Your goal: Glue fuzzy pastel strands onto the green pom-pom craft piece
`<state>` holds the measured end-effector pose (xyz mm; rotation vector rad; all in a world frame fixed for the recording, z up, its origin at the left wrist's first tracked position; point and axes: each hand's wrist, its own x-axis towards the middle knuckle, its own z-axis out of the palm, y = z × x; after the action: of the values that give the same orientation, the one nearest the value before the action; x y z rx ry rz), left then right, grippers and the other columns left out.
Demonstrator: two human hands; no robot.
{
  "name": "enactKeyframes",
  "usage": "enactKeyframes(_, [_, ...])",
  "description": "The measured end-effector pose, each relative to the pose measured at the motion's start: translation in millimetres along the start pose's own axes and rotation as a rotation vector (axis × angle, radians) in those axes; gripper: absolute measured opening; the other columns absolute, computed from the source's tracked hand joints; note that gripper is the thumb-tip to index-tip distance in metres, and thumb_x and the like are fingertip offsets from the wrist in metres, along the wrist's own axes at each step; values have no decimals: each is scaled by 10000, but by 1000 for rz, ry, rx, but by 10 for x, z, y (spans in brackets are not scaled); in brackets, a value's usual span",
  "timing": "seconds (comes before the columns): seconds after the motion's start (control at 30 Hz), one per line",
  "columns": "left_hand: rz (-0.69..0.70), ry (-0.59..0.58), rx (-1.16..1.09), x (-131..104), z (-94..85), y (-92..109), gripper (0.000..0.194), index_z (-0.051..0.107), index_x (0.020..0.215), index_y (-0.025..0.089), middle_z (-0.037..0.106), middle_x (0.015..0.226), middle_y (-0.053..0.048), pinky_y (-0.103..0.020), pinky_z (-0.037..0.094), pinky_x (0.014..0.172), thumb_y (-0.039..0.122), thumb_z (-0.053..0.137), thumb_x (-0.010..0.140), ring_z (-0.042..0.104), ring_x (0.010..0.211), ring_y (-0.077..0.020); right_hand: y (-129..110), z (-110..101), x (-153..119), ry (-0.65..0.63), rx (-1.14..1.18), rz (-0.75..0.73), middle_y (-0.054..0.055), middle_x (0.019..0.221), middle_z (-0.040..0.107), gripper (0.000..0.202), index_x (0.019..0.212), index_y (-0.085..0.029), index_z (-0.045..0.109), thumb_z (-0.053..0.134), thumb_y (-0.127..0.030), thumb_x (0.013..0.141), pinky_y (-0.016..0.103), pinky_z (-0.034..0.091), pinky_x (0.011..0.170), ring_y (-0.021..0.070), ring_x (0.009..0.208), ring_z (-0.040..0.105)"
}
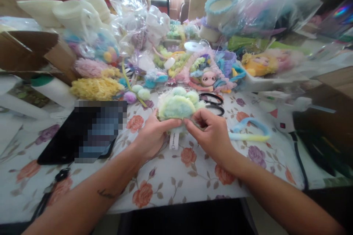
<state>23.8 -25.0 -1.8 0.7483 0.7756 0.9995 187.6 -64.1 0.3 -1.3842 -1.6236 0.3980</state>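
Between my two hands is a pale green and yellow fuzzy plush piece (178,107) with round pompom-like bumps along its top. My left hand (154,132) grips its left side, thumb along the lower edge. My right hand (208,126) pinches that same edge, thumb and finger meeting near the left thumb. Whether something small sits in the pinch is hidden. A white label with printing (173,140) hangs below the plush. Black-handled scissors (216,110) lie just behind my right hand. To its right rests a blue and yellow fuzzy strip (249,136).
A dark tablet-like device (62,136), partly pixelated, lies left on the flowered tablecloth (165,187). Yellow yarn (96,89), pompoms (142,93) and a doll face (209,78) crowd the back. A white tray (264,82) holds dolls. A glue gun (286,108) with its cord stands right.
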Motion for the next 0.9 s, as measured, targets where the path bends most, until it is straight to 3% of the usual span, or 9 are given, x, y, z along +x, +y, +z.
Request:
enactKeyframes(0.1, [-31, 11, 9, 15, -13, 4, 609, 763, 1159, 192, 828, 1047, -50, -351, 591, 921, 123, 956, 586, 773, 1043, -274, 12, -2, 7, -17, 4, 30, -75, 595, 428, 317, 676, -233, 449, 681, -297, 883, 261, 302, 534, 102, 554, 381])
enactKeyframes(0.27, [14, -73, 24, 22, -22, 12, 584, 779, 1125, 177, 826, 1154, -79, -378, 587, 1001, 114, 978, 580, 765, 1114, -296, -5, -25, 10, -24, 43, 53, -70, 587, 438, 325, 665, -232, 465, 682, -323, 890, 271, 303, 541, 106, 555, 385])
enactKeyframes(0.47, [60, -44, 42, 30, -51, -15, 522, 802, 1121, 185, 831, 1172, -76, -359, 591, 993, 169, 974, 628, 768, 1120, -288, -6, -64, 22, -79, 112, 65, -63, 603, 540, 273, 714, -222, 569, 734, -340, 897, 258, 350, 530, 104, 541, 446])
enactKeyframes(0.6, [108, 9, 54, 30, -41, -8, 462, 814, 1062, 211, 836, 1143, -49, -336, 596, 960, 174, 960, 625, 765, 1117, -277, 36, -27, -23, 19, -38, -151, -36, 687, 660, 166, 813, -215, 636, 761, -276, 904, 255, 399, 548, 118, 577, 550])
enactKeyframes(0.77, [163, 5, 55, -7, 48, 43, 321, 785, 847, 223, 810, 886, -19, -371, 594, 984, 186, 961, 582, 756, 1105, -297, 43, 15, -90, 169, -360, -644, -30, 630, 612, 169, 826, -222, 629, 637, -98, 940, 305, 386, 544, 142, 568, 527])
enactKeyframes(0.9, [116, 15, 94, -17, 69, 50, 262, 719, 670, 205, 725, 683, -10, -359, 604, 948, 175, 960, 573, 763, 1015, -287, 28, 21, -99, 161, -500, -786, -28, 624, 581, 218, 798, -231, 604, 586, -39, 899, 326, 376, 533, 150, 558, 478])
